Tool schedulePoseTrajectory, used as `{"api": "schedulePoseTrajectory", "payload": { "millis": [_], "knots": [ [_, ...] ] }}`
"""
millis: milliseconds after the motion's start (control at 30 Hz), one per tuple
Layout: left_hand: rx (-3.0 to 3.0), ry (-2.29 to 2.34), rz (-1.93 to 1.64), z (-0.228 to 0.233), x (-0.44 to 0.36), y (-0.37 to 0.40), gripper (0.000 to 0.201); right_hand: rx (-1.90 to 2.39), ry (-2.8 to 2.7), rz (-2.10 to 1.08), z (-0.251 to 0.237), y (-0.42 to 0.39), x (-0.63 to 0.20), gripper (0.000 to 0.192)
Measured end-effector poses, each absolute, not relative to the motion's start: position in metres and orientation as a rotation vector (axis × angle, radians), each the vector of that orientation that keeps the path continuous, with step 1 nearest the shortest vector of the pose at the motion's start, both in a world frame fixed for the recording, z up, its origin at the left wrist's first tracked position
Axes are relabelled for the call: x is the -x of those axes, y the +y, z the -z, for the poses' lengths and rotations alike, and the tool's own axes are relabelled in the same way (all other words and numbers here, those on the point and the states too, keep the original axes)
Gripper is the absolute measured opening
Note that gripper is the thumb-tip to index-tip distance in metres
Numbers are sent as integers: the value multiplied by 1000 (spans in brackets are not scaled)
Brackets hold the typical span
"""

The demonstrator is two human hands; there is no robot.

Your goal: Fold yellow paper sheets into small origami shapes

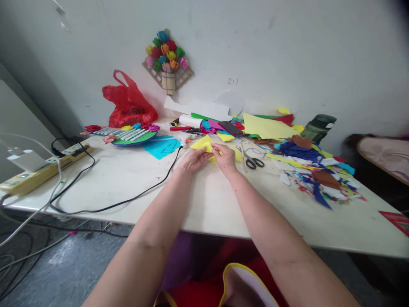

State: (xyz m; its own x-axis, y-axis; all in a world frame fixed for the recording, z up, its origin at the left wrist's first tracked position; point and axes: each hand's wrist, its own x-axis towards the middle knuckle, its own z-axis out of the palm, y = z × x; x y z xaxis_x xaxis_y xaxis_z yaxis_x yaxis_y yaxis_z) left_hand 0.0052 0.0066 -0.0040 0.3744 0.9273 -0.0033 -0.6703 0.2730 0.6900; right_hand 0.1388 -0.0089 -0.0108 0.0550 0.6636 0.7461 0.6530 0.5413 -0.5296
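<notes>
Yellow paper [201, 143], thin and creased, sits between thumbs and fingers above a smooth white table [128, 175] — the left hand [194, 159] clamped on its lower edge, the right hand [225, 157] pinching its right side. Nearby lie black-handled scissors [254, 162] — then jagged, crumpled scraps [326, 179].

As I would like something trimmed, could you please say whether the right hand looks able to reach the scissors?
Probably yes: the scissors lie close to the right hand and look mostly uncovered, though that hand seems busy pinching yellow paper.
</notes>
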Motion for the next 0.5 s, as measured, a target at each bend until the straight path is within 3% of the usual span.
{"api": "schedulePoseTrajectory", "payload": {
  "millis": [500],
  "knots": [
    [-688,472,-1140,2,-5,5,16,1061,-1610,63,8,-12,-137,22]
  ]
}}
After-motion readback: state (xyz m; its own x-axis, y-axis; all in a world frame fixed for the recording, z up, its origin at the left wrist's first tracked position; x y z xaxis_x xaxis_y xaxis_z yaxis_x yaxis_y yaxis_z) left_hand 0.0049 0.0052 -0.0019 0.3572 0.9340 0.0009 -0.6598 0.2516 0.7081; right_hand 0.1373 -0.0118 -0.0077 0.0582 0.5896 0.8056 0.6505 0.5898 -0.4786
